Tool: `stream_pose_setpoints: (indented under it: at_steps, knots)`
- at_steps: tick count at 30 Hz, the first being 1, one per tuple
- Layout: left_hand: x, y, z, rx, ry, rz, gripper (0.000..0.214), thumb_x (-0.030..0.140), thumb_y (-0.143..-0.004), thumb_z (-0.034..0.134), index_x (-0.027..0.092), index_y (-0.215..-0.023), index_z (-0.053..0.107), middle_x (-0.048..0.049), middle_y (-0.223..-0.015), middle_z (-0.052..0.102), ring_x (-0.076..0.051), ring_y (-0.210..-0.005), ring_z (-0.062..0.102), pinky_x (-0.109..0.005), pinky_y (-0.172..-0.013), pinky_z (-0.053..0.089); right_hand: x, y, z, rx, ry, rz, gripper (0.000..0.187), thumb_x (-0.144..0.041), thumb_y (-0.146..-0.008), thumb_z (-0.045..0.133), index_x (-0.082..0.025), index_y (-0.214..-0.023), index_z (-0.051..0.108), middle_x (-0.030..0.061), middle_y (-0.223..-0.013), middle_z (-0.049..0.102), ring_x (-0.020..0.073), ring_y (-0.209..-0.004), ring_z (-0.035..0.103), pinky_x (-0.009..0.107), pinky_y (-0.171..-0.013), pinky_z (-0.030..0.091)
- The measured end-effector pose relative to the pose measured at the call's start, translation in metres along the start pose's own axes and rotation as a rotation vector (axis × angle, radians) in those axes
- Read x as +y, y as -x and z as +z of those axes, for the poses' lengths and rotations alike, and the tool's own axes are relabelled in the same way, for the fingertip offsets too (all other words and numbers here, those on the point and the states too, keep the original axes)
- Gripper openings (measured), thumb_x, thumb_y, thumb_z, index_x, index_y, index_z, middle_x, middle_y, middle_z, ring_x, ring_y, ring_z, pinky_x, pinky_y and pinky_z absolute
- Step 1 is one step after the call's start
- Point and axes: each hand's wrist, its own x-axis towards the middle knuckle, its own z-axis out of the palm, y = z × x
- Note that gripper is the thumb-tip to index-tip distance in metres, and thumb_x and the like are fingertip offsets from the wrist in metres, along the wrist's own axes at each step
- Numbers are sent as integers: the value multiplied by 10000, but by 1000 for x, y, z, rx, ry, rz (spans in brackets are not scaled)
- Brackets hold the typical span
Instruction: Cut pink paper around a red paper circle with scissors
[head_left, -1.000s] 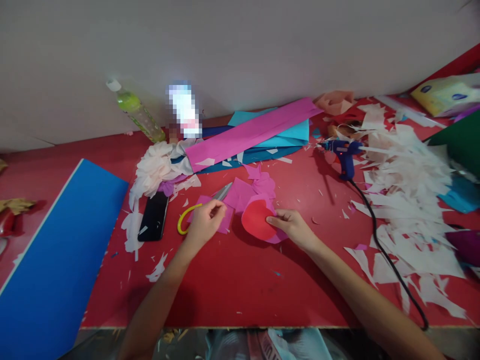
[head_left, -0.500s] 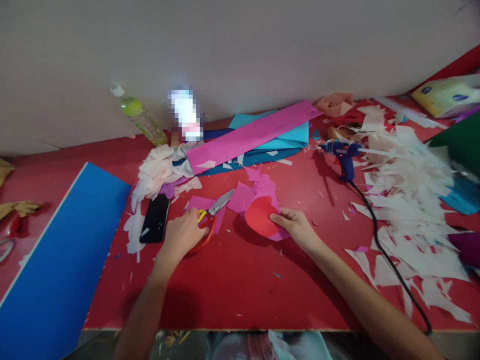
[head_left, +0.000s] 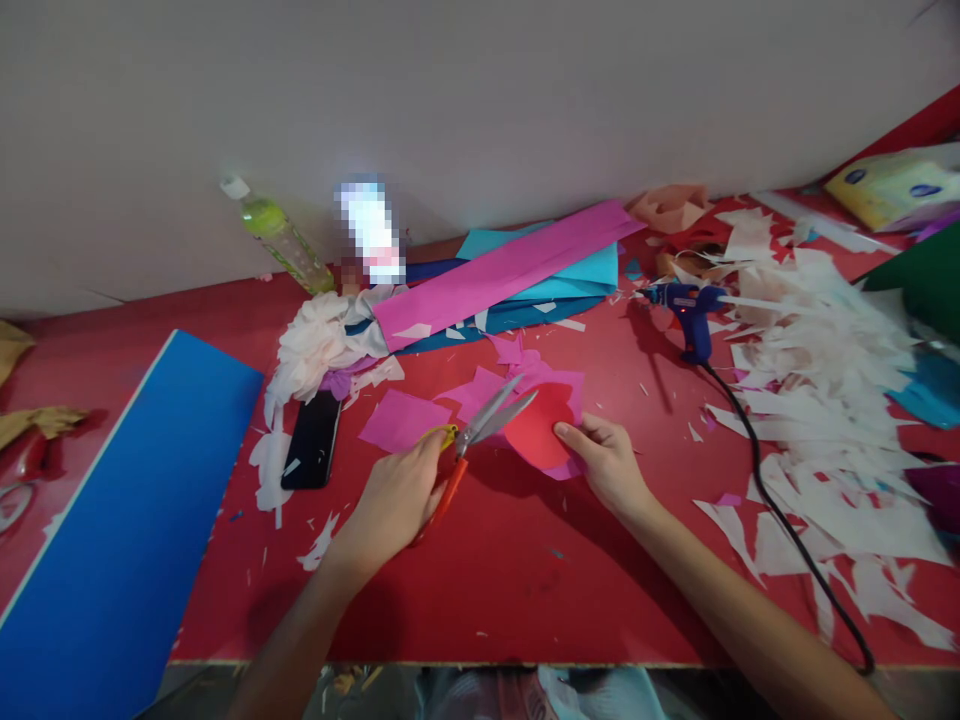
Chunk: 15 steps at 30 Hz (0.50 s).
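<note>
My left hand [head_left: 401, 493] is closed round the handles of a pair of scissors [head_left: 477, 430], one handle yellow and the other orange-red. The blades are parted and point up and right, their tips by the left edge of a red rounded paper piece [head_left: 541, 425]. That piece lies against a pink paper sheet [head_left: 574, 385], and my right hand [head_left: 611, 465] pinches both at their right side, thumb on top. Cut pink paper [head_left: 405, 420] lies left of the blades. More pink scraps [head_left: 521, 358] sit just behind them.
A blue glue gun [head_left: 694, 312] with a black cord stands to the right, beside heaped white paper scraps [head_left: 817, 340]. A black phone [head_left: 311, 440] lies left, near a blue board [head_left: 135, 520]. Folded pink paper [head_left: 510, 270], a green bottle [head_left: 277, 235] and a blurred lit screen [head_left: 373, 230] are behind.
My left hand has moved right and raised the scissors, and their blades have opened beside the red paper. My right hand has shifted slightly right with the papers.
</note>
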Motion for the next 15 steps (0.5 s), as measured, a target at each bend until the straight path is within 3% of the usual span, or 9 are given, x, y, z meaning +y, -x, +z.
stream_pose_setpoints:
  at_steps: [4,15]
  knots:
    - [7,-6,5,-12,-70,22,403,181,-848,441,154,-1250,442,-116,-1078,664,-270,-925,655,-338,-714,470,1,2,-1,-9,-29,-11,300,-472,-727,670,-179,-696,618,7,-633,561,123,-555,474,251,-524,377]
    - [5,-11,10,53,-107,110,309,259,-873,420,176,-1160,498,-93,-981,689,-265,-841,671,-319,-658,456,-1,2,-1,9,5,-6,339,-522,-711,664,-185,-705,633,19,-599,575,158,-576,523,264,-512,395]
